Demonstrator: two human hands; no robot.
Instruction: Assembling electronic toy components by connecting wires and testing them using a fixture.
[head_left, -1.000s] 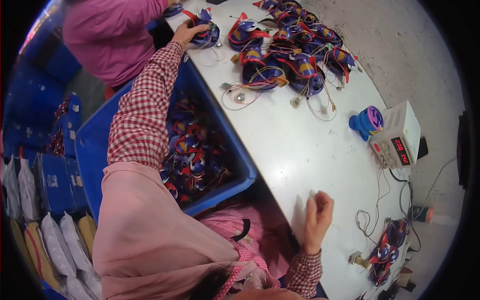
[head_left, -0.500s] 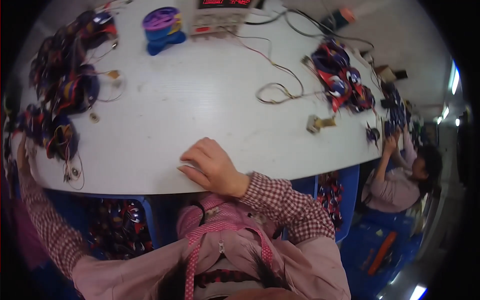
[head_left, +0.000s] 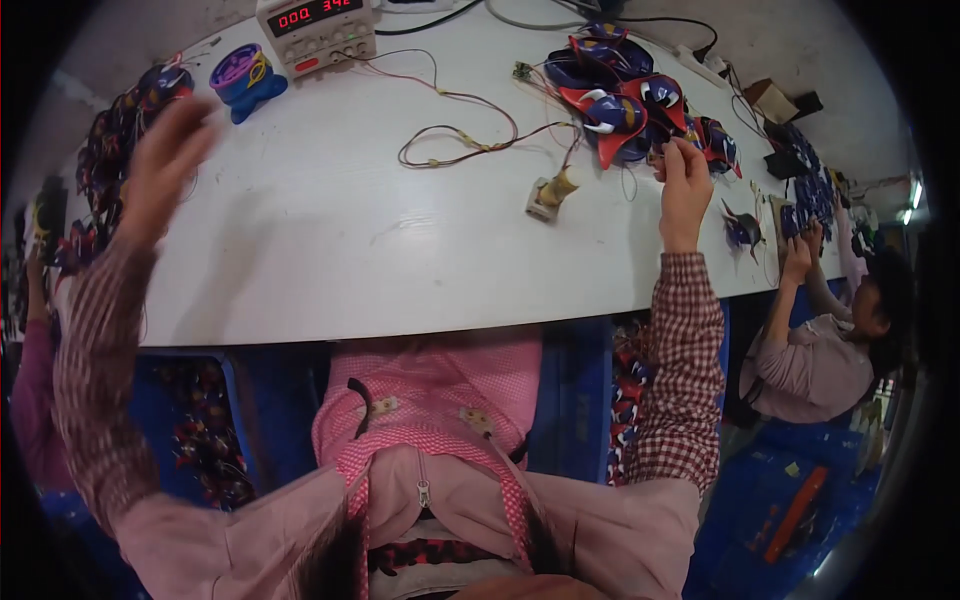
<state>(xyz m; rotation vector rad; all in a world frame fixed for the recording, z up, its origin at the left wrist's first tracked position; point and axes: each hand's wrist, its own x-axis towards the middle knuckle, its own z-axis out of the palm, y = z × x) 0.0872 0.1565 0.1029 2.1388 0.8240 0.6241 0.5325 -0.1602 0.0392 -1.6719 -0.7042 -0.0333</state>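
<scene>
Reaching out over a smooth white tabletop [head_left: 330, 270], held the right hand [head_left: 686, 190] at the near right edge of a heap of glossy dark-purple plastic shells trimmed in red, white and yellow [head_left: 612, 115], with thumb and fingertips drawn narrowly together. Could not tell from this angle if pinching anything. Held the left hand [head_left: 163, 170] raised over the table's left side, near a second heap of dark-purple shells [head_left: 108, 150] and a round blue-and-purple plastic container [head_left: 243, 82]. Could not tell the spread of those fingers through the blur. Faced, toward the back, a pale boxy power unit with a lit red display [head_left: 318, 40], thin red-and-black wires looped on the table [head_left: 465, 150], and a small pale block with a tan cylindrical top [head_left: 552, 193]. Had a co-worker in a pale top [head_left: 815, 365] farther right.
</scene>
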